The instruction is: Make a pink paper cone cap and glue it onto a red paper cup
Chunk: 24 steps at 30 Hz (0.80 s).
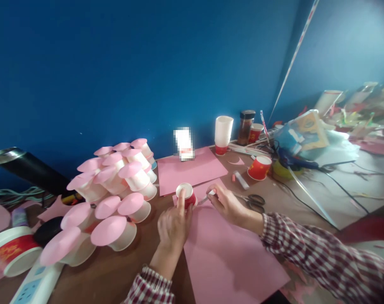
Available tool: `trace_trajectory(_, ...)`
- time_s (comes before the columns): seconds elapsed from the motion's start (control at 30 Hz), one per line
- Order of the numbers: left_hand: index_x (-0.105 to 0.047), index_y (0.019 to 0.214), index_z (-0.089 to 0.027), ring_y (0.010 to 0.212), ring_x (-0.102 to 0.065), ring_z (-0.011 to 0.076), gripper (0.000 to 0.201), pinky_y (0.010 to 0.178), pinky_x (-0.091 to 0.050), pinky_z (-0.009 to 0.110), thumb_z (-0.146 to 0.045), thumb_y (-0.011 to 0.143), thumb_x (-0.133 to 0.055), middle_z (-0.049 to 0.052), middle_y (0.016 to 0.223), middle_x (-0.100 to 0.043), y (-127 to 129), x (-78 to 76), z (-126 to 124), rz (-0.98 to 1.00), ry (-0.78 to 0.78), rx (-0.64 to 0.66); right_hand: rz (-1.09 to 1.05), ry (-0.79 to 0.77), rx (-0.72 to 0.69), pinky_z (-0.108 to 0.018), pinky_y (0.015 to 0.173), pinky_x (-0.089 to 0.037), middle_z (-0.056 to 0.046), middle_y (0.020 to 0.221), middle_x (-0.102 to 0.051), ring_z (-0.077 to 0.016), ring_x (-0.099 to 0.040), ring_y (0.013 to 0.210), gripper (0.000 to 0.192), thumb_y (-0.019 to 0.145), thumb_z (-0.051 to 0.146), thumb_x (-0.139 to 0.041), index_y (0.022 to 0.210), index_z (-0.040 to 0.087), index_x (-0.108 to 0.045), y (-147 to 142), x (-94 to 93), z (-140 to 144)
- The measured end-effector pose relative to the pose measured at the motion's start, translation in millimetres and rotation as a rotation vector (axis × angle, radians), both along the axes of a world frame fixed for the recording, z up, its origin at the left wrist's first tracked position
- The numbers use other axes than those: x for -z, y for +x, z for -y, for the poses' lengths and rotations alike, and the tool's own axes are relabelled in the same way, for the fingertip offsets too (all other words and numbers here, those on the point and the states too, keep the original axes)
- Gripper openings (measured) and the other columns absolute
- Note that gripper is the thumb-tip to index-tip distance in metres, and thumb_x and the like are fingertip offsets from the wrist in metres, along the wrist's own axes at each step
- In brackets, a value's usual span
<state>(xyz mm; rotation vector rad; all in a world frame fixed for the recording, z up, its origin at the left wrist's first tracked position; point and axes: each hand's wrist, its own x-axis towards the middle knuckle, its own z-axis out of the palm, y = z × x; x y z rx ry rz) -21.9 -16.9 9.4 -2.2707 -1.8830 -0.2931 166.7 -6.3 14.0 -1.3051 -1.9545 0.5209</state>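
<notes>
Left hand (173,226) curled around an upturned red paper cup (185,196) on pink paper (225,257), forefinger on its base, right hand (227,204) pinching a pen (207,196) beside the cup, scissors (253,200) near on the desk (115,274)

Red cup (186,195): paper, slight sheen, white matt inside. Pink sheet (225,257): matt paper, smooth. Table (115,270): brown, smooth, wood-look. Pile of cups (115,198): white paper, matt pink paper discs on top. Scissors (253,201): dark plastic handles. Jar (245,126): glossy glass, dark lid. Sleeves (318,253): checked woven cloth. Tube (30,169): black, matt, shiny metal rim. Wall (147,63): blue, matt paint.
</notes>
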Motion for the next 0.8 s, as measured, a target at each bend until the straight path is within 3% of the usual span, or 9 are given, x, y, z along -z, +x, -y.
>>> trace_trajectory(0.2, -0.034, 0.137, -0.017, 0.059, -0.065, 0.0208, 0.051, 0.053, -0.04, 0.026, -0.027, 0.088, -0.042, 0.004, 0.062, -0.067, -5, -16.0, 2, -0.074, -0.091, 0.034, -0.169, -0.005, 0.096, -0.022, 0.055, -0.041, 0.001, 0.068, -0.054, -0.0114, -0.049, 0.057, 0.015, 0.09, 0.027, -0.044, 0.094, 0.016, -0.053, 8, -5.7, 5)
trace_trajectory(0.33, -0.04, 0.132, -0.024, 0.058, -0.064, 0.0207, 0.05, 0.052, -0.039, 0.027, -0.014, 0.083, -0.041, 0.004, 0.064, -0.066, -12, -44.6, -2, -0.151, -0.185, 0.102, -0.152, -0.07, 0.094, -0.022, 0.056, -0.043, -0.001, 0.071, -0.06, -0.0126, -0.056, 0.061, 0.022, 0.09, 0.031, -0.046, 0.1, 0.017, -0.059, 12, -14.7, 17)
trace_trajectory(0.43, -0.051, 0.121, -0.028, 0.063, -0.063, 0.0207, 0.043, 0.055, -0.039, 0.027, -0.012, 0.082, -0.04, 0.004, 0.069, -0.067, -17, -69.3, -10, -0.163, -0.264, 0.164, -0.039, -0.035, -0.029, -0.024, 0.06, -0.045, -0.002, 0.075, -0.064, -0.0138, -0.06, 0.065, 0.019, 0.091, 0.028, -0.045, 0.1, 0.019, -0.059, 6, -23.3, 32)
trace_trajectory(0.57, -0.052, 0.122, -0.034, 0.072, -0.063, 0.0216, 0.05, 0.059, -0.04, 0.028, -0.011, 0.081, -0.036, 0.006, 0.089, -0.069, -21, -91.4, -22, -0.184, -0.395, 0.221, 0.224, 0.186, -0.303, -0.027, 0.063, -0.045, -0.006, 0.084, -0.067, -0.0163, -0.062, 0.07, 0.019, 0.094, 0.024, -0.041, 0.107, 0.018, -0.054, -14, -30.4, 51)
trace_trajectory(0.67, -0.049, 0.127, -0.038, 0.079, -0.064, 0.0236, 0.052, 0.063, -0.042, 0.029, -0.015, 0.081, -0.036, 0.006, 0.098, -0.068, -21, -100.4, -28, -0.229, -0.479, 0.2, 0.445, 0.399, -0.482, -0.028, 0.057, -0.043, -0.004, 0.074, -0.062, -0.0158, -0.058, 0.063, 0.019, 0.096, 0.022, -0.036, 0.102, 0.016, -0.053, -36, -27.8, 58)
trace_trajectory(0.8, -0.05, 0.127, -0.036, 0.08, -0.064, 0.0242, 0.051, 0.066, -0.043, 0.03, -0.016, 0.08, -0.041, 0.007, 0.097, -0.069, -19, -106.7, -27, -0.232, -0.524, 0.186, 0.623, 0.564, -0.432, -0.029, 0.049, -0.04, -0.002, 0.066, -0.057, -0.015, -0.053, 0.055, 0.018, 0.093, 0.011, -0.035, 0.095, 0.013, -0.053, -65, -13.5, 55)
